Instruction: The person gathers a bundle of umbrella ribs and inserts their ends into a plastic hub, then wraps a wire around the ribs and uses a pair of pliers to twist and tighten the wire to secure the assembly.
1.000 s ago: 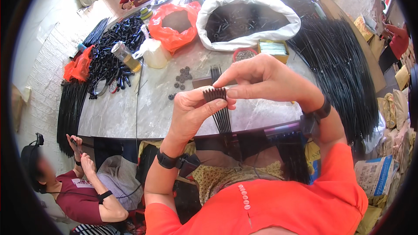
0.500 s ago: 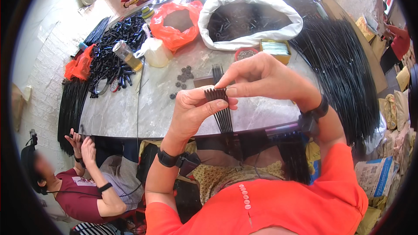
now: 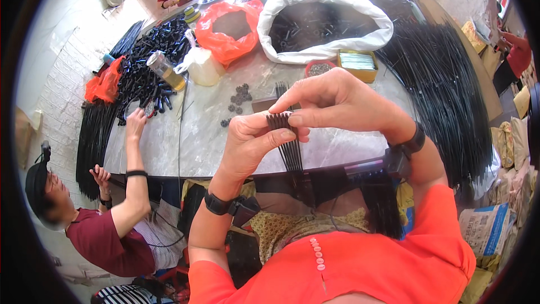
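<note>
A fanned bundle of thin black rods (image 3: pixel 291 155), like umbrella ribs, is pinched between the thumb and fingers of my left hand (image 3: pixel 246 145). The rods' upper ends stand side by side just above the left thumb, and their lower parts slope down past the table edge. My right hand (image 3: pixel 346 104) is closed over those ends, index finger and thumb pressed together there. Whatever small piece lies in that pinch is too small to name. Behind the hands, a brown block (image 3: pixel 263 105) and several small dark toothed discs (image 3: pixel 240 95) lie on the table.
Beyond stand a white sack (image 3: pixel 323 53) of small black parts, a red bag (image 3: pixel 225 53), a yellow box (image 3: pixel 360 73) and a red dish (image 3: pixel 319 68). Black rods (image 3: pixel 444 101) cover the right side; dark handles (image 3: pixel 154 50) pile left. A co-worker (image 3: pixel 112 231) sits at left.
My hands stay nearly still, with the bundle still held. The co-worker at left has leaned in and stretched one arm toward the pile of dark parts.
</note>
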The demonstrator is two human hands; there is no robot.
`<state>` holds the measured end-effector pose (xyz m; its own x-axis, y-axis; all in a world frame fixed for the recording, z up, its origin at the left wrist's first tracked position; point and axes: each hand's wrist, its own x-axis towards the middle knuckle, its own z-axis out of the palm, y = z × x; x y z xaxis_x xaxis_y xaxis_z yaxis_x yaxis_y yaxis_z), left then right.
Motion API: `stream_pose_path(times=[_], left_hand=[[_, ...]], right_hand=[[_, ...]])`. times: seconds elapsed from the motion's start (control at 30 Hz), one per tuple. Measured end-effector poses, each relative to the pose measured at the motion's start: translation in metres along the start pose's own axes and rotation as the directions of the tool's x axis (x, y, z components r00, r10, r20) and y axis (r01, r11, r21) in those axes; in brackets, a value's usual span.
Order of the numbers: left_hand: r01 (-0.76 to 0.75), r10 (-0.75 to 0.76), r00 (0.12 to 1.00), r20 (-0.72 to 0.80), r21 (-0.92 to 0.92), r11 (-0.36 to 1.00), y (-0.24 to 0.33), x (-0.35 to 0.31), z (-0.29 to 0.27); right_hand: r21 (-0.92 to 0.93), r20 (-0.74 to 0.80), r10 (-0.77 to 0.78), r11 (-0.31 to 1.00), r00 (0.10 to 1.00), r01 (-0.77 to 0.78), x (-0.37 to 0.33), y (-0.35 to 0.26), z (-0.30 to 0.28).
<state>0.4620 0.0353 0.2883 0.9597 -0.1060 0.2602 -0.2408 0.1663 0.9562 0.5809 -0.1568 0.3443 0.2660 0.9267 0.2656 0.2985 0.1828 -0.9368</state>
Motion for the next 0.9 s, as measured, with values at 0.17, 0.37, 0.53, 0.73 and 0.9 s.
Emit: stream_pose_path(times=[0.17,0.37,0.53,0.73,0.9], left_hand=[[0.019,-0.02,1.0,-0.018,-0.024,1.0,0.0,-0.001,0.001],[0.039,-0.04,0.999,-0.032,-0.029,0.999,0.0,0.001,0.002],[0.023,-0.023,1.0,-0.013,-0.015,1.0,-0.001,0.0,-0.002],[0.006,-0.006,1.0,-0.001,-0.013,1.0,-0.001,0.001,-0.003],[-0.011,0.01,1.0,0.025,0.04,0.999,0.002,0.001,-0.002]], right_hand=[[-0.024,0.017,-0.002,1.0,1.0,0.002,-0.001,-0.003,-0.002],[-0.007,0.012,0.001,1.0,1.0,-0.001,0.002,-0.004,-0.003],[-0.116,0.012,0.045,0.992,0.999,-0.043,0.006,-0.01,-0.005],[-0.201,0.021,0.017,0.979,1.0,-0.013,0.01,-0.008,-0.007],[-0.284,0.016,0.05,0.958,0.999,-0.043,0.016,-0.015,-0.004]])
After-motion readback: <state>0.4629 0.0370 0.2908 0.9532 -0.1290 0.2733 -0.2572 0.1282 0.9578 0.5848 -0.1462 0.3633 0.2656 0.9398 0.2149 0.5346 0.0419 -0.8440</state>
